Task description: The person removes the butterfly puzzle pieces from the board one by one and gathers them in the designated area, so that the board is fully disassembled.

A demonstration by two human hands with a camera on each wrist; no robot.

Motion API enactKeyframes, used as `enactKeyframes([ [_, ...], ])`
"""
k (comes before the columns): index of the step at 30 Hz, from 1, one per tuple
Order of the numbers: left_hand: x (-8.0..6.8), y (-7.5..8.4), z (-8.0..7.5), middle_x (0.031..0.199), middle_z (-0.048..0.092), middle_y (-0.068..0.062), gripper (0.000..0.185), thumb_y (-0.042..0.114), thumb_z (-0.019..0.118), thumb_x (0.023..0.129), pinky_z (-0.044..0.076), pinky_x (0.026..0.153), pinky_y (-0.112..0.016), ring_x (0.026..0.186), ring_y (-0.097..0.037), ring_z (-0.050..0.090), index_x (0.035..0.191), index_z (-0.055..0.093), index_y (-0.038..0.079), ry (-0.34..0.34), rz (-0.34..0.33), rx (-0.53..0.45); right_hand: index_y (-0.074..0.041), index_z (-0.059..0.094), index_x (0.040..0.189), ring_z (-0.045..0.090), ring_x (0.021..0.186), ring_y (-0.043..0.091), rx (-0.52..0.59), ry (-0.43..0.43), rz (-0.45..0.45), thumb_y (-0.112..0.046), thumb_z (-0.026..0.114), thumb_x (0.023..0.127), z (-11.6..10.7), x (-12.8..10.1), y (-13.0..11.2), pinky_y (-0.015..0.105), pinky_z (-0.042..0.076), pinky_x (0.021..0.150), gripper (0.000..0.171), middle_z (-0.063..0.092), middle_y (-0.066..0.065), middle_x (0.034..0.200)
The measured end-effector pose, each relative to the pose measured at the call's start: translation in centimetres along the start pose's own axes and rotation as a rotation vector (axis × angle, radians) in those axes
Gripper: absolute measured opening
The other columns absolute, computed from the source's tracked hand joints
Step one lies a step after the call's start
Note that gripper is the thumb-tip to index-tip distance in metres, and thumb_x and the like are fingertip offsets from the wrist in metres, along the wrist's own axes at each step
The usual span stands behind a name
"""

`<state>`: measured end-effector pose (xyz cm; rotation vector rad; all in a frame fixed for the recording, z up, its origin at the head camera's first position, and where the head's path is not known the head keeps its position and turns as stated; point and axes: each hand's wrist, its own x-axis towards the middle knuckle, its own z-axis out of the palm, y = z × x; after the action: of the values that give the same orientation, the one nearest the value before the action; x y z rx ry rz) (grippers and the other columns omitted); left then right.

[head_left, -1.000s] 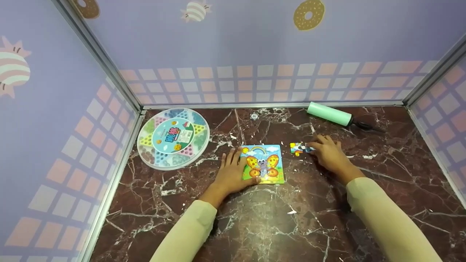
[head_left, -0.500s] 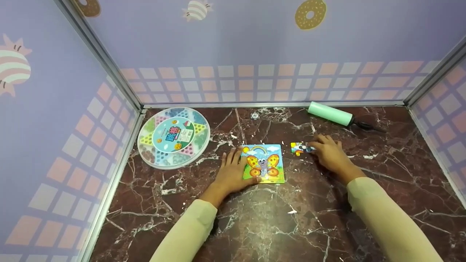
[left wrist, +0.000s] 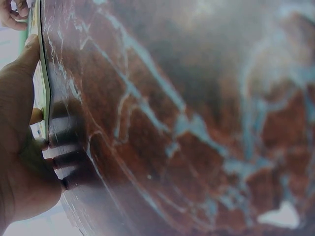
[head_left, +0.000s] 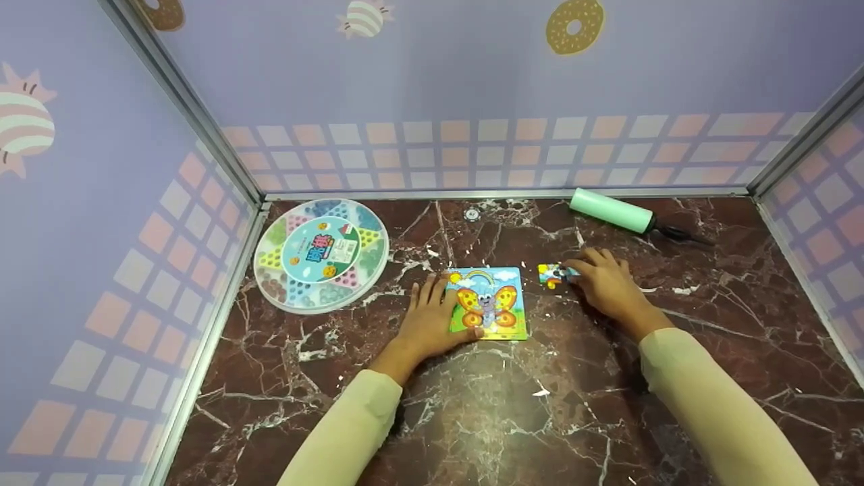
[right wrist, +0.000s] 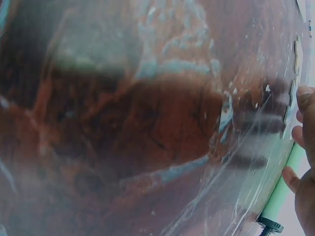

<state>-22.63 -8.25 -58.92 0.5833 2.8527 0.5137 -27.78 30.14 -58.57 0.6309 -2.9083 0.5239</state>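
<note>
A square butterfly jigsaw puzzle (head_left: 487, 304) lies flat on the dark marbled surface. My left hand (head_left: 430, 317) rests at its left side, fingers spread along the left edge and thumb touching the lower edge; the left wrist view shows the thumb (left wrist: 30, 49) against the board. To the right of the puzzle lie a few small joined jigsaw pieces (head_left: 548, 273), printed yellow, orange and blue. At their right end, my right hand (head_left: 607, 283) pinches a jigsaw piece, which the fingers partly cover. The right wrist view shows those pieces (right wrist: 296, 61) edge-on beside the fingertips.
A round Chinese checkers set (head_left: 320, 256) with a clear cover lies at the back left. A green hand pump (head_left: 611, 210) with a black end lies at the back right. A small round chip (head_left: 471, 215) sits near the back wall (head_left: 432, 81). White scraps (head_left: 542, 393) dot the surface.
My right hand has shifted slightly to the left over the small jigsaw pieces. The left hand and the butterfly puzzle have stayed in place.
</note>
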Motion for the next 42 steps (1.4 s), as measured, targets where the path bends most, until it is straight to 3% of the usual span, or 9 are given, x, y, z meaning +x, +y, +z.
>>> enactKeyframes([
  [14, -0.1, 0.1, -0.1, 0.186, 0.016, -0.019, 0.095, 0.079, 0.064, 0.097, 0.010, 0.140, -0.067, 0.173, -0.045, 0.012, 0.157, 0.051, 0.007, 0.003, 0.001, -0.007, -0.005, 0.071, 0.144, 0.059, 0.131, 0.045, 0.022, -0.010, -0.037, -0.031, 0.076, 0.105, 1.1, 2.0, -3.9, 0.080, 0.044, 0.110, 0.046, 0.067, 0.018, 0.139],
  [27, 0.2, 0.1, -0.2, 0.187, 0.014, -0.017, 0.099, 0.079, 0.065, 0.097, 0.007, 0.141, -0.064, 0.174, -0.042, 0.009, 0.164, 0.047, 0.009, -0.021, -0.022, -0.024, -0.008, 0.072, 0.144, 0.058, 0.122, 0.041, 0.035, -0.049, -0.118, -0.035, 0.077, 0.105, 2.5, 3.6, -7.6, 0.070, 0.047, 0.099, 0.047, 0.065, 0.017, 0.134],
  [35, 0.1, 0.2, -0.2, 0.186, 0.017, -0.019, 0.101, 0.079, 0.066, 0.096, 0.008, 0.140, -0.065, 0.174, -0.043, 0.010, 0.164, 0.045, 0.008, -0.017, -0.014, -0.019, -0.016, 0.078, 0.132, 0.057, 0.120, 0.041, 0.009, -0.051, -0.113, -0.038, 0.080, 0.102, 3.0, 4.0, -8.7, 0.070, 0.048, 0.096, 0.037, 0.064, 0.017, 0.131],
  [42, 0.0, 0.3, -0.3, 0.186, 0.015, -0.019, 0.100, 0.079, 0.067, 0.096, 0.007, 0.141, -0.065, 0.174, -0.043, 0.009, 0.163, 0.047, 0.008, -0.020, -0.017, -0.031, -0.015, 0.076, 0.138, 0.056, 0.122, 0.041, -0.006, -0.062, -0.087, -0.036, 0.081, 0.102, 3.0, 4.2, -9.5, 0.073, 0.047, 0.096, 0.042, 0.063, 0.016, 0.136],
])
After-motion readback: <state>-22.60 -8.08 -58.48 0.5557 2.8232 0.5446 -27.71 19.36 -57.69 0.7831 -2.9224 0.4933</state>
